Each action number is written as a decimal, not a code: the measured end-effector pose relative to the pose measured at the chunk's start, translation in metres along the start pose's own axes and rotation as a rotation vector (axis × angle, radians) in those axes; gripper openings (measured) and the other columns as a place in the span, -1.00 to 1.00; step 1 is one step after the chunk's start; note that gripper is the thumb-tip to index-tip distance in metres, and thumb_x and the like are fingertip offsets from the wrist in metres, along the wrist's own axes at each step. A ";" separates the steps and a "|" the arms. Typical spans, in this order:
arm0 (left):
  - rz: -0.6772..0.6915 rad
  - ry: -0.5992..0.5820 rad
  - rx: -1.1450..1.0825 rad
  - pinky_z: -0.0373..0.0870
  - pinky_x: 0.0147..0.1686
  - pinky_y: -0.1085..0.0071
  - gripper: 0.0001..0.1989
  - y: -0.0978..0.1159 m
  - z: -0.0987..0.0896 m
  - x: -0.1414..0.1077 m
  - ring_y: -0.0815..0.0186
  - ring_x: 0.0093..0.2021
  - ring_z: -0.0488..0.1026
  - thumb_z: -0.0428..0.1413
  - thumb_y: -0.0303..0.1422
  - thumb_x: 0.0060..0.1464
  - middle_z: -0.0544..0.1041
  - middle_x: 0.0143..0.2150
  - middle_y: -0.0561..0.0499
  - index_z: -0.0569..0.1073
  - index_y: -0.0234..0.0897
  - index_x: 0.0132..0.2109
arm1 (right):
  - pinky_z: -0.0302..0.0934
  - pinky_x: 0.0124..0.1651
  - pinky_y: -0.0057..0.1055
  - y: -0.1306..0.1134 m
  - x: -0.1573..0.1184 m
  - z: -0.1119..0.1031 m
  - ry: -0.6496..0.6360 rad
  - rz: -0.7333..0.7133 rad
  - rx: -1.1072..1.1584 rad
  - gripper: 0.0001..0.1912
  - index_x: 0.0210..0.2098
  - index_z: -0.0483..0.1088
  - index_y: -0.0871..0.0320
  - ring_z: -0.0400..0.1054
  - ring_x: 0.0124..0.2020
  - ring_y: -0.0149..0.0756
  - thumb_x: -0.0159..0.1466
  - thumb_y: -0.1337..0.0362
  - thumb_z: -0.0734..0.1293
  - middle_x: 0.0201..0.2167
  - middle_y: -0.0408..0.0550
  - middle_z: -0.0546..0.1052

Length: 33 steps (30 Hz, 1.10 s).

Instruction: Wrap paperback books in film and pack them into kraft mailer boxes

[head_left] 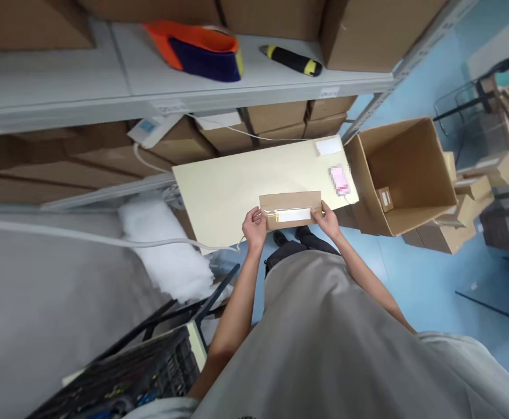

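Note:
A small brown cardboard box lies at the near edge of the pale tabletop. Along its near part runs a white label strip with a yellow mark at one end, and what looks like clear shiny tape. My left hand grips the box's left end, thumb on top and fingers curled at the edge. At the opposite end my right hand holds on too, its thumb pressing beside the label. The undersides of the fingers are hidden.
A pixelated pink item and a white label pad lie on the table's right side. A large open carton stands right of it, a small box inside. The shelf above holds a tape roll and a utility knife. A white cable crosses at left.

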<state>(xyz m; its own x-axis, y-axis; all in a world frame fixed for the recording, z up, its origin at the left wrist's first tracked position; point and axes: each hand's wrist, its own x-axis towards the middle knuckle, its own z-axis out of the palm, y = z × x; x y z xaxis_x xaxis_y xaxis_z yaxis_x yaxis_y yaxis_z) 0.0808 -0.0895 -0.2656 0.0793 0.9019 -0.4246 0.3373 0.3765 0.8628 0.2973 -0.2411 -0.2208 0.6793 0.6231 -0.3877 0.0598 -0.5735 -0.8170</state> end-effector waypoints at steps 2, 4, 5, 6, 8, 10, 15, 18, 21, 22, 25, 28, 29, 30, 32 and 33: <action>0.024 -0.040 -0.001 0.70 0.20 0.14 -0.75 0.006 0.003 -0.001 0.11 0.04 0.75 0.32 -0.36 0.25 0.76 0.06 -0.21 0.65 -0.32 0.05 | 0.36 0.54 0.18 -0.001 -0.019 -0.008 0.042 0.026 0.022 0.05 0.54 0.39 0.23 0.47 0.46 0.29 0.29 -0.28 0.57 0.34 0.24 0.66; 0.068 -0.078 -0.012 0.70 0.20 0.13 -0.72 0.017 0.008 -0.003 0.10 0.05 0.75 0.32 -0.31 0.26 0.76 0.04 -0.20 0.66 -0.32 0.06 | 0.39 0.52 0.14 -0.004 -0.036 -0.018 0.070 0.015 0.056 0.02 0.54 0.39 0.16 0.49 0.44 0.24 0.31 -0.32 0.53 0.36 0.17 0.64; 0.093 -0.094 -0.018 0.70 0.21 0.13 -0.71 0.024 0.011 -0.004 0.11 0.05 0.75 0.32 -0.29 0.27 0.77 0.04 -0.19 0.67 -0.32 0.07 | 0.40 0.52 0.12 -0.006 -0.044 -0.024 0.082 -0.001 0.075 0.01 0.54 0.39 0.13 0.48 0.45 0.21 0.32 -0.34 0.50 0.37 0.13 0.64; 0.123 -0.108 -0.024 0.70 0.21 0.14 -0.70 0.032 0.015 -0.007 0.11 0.05 0.74 0.32 -0.27 0.27 0.77 0.04 -0.19 0.67 -0.32 0.08 | 0.41 0.51 0.10 -0.009 -0.051 -0.031 0.096 -0.016 0.094 -0.01 0.54 0.39 0.11 0.48 0.46 0.19 0.33 -0.35 0.48 0.38 0.10 0.63; 0.194 -0.132 -0.026 0.70 0.21 0.16 -0.67 0.049 0.025 -0.014 0.13 0.06 0.74 0.31 -0.22 0.29 0.76 0.07 -0.18 0.67 -0.30 0.10 | 0.42 0.50 0.07 -0.014 -0.062 -0.044 0.129 -0.033 0.129 -0.03 0.55 0.39 0.08 0.45 0.49 0.17 0.35 -0.34 0.46 0.41 0.08 0.61; 0.268 -0.152 -0.016 0.69 0.21 0.18 -0.65 0.067 0.036 -0.022 0.14 0.07 0.73 0.30 -0.17 0.31 0.75 0.11 -0.18 0.67 -0.28 0.12 | 0.40 0.51 0.07 -0.018 -0.068 -0.059 0.174 -0.032 0.162 -0.04 0.55 0.38 0.07 0.42 0.51 0.17 0.36 -0.32 0.47 0.44 0.09 0.58; 0.421 -0.236 0.011 0.69 0.19 0.15 -0.64 0.120 0.085 -0.051 0.10 0.12 0.70 0.29 -0.11 0.35 0.71 0.14 -0.15 0.65 -0.21 0.14 | 0.37 0.54 0.11 -0.013 -0.066 -0.105 0.367 -0.020 0.271 -0.09 0.56 0.38 0.05 0.38 0.55 0.18 0.38 -0.27 0.47 0.50 0.09 0.52; 0.511 -0.317 0.040 0.68 0.21 0.16 -0.68 0.155 0.131 -0.079 0.09 0.19 0.67 0.27 -0.11 0.39 0.69 0.16 -0.12 0.66 -0.14 0.15 | 0.34 0.57 0.14 0.005 -0.053 -0.141 0.520 -0.002 0.341 -0.09 0.56 0.37 0.04 0.38 0.56 0.18 0.39 -0.28 0.46 0.51 0.11 0.51; 0.595 -0.397 0.112 0.67 0.20 0.17 -0.71 0.182 0.188 -0.114 0.11 0.19 0.66 0.25 -0.13 0.43 0.68 0.16 -0.10 0.67 -0.09 0.16 | 0.25 0.63 0.16 0.035 -0.028 -0.180 0.651 0.042 0.384 -0.04 0.60 0.30 0.08 0.32 0.59 0.16 0.40 -0.31 0.43 0.56 0.17 0.44; 0.619 -0.415 0.144 0.67 0.20 0.17 -0.72 0.188 0.209 -0.125 0.11 0.17 0.66 0.24 -0.13 0.44 0.67 0.15 -0.10 0.67 -0.08 0.17 | 0.22 0.65 0.15 0.047 -0.017 -0.193 0.680 0.061 0.405 -0.02 0.61 0.26 0.09 0.29 0.61 0.14 0.41 -0.31 0.42 0.57 0.20 0.42; 0.659 -0.470 0.244 0.67 0.20 0.15 -0.73 0.196 0.274 -0.153 0.12 0.13 0.66 0.21 -0.16 0.48 0.67 0.14 -0.10 0.69 -0.03 0.19 | 0.18 0.67 0.14 0.083 0.016 -0.233 0.728 0.129 0.498 -0.03 0.60 0.22 0.12 0.27 0.62 0.10 0.42 -0.30 0.40 0.59 0.24 0.39; 0.625 -0.579 0.325 0.67 0.22 0.11 -0.70 0.192 0.339 -0.172 0.10 0.15 0.66 0.19 -0.17 0.49 0.66 0.16 -0.12 0.68 0.00 0.24 | 0.15 0.67 0.16 0.118 0.042 -0.278 0.787 0.227 0.567 -0.12 0.52 0.29 0.13 0.33 0.58 0.09 0.41 -0.23 0.42 0.56 0.26 0.42; 0.601 -0.629 0.348 0.67 0.24 0.10 -0.68 0.188 0.360 -0.177 0.09 0.19 0.65 0.19 -0.17 0.50 0.66 0.19 -0.13 0.66 0.01 0.27 | 0.15 0.67 0.16 0.131 0.049 -0.294 0.818 0.260 0.574 -0.15 0.49 0.31 0.14 0.35 0.56 0.10 0.40 -0.21 0.43 0.54 0.27 0.43; 0.577 -0.679 0.370 0.65 0.28 0.09 -0.66 0.183 0.380 -0.181 0.08 0.23 0.64 0.18 -0.17 0.50 0.65 0.23 -0.14 0.65 0.01 0.31 | 0.15 0.66 0.16 0.144 0.056 -0.311 0.846 0.290 0.570 -0.18 0.46 0.33 0.16 0.37 0.55 0.10 0.40 -0.20 0.43 0.53 0.29 0.44; 0.526 -0.768 0.415 0.59 0.38 0.07 -0.59 0.167 0.422 -0.184 0.06 0.32 0.60 0.17 -0.18 0.50 0.61 0.31 -0.16 0.59 -0.01 0.39 | 0.17 0.65 0.14 0.172 0.070 -0.342 0.889 0.342 0.529 -0.20 0.44 0.33 0.18 0.39 0.53 0.10 0.41 -0.18 0.41 0.51 0.33 0.44; 0.496 -0.803 0.438 0.55 0.43 0.07 -0.56 0.157 0.443 -0.184 0.05 0.37 0.58 0.18 -0.19 0.49 0.58 0.35 -0.18 0.56 -0.03 0.42 | 0.19 0.65 0.13 0.188 0.078 -0.357 0.900 0.368 0.496 -0.20 0.45 0.32 0.19 0.39 0.52 0.10 0.41 -0.18 0.40 0.51 0.34 0.44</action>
<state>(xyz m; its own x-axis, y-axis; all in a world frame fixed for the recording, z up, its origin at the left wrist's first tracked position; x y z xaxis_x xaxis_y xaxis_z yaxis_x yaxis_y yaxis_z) 0.5344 -0.2897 -0.1731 0.8493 0.4676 -0.2452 0.3945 -0.2533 0.8833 0.6226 -0.4893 -0.2523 0.8934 -0.2760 -0.3545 -0.4214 -0.2412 -0.8742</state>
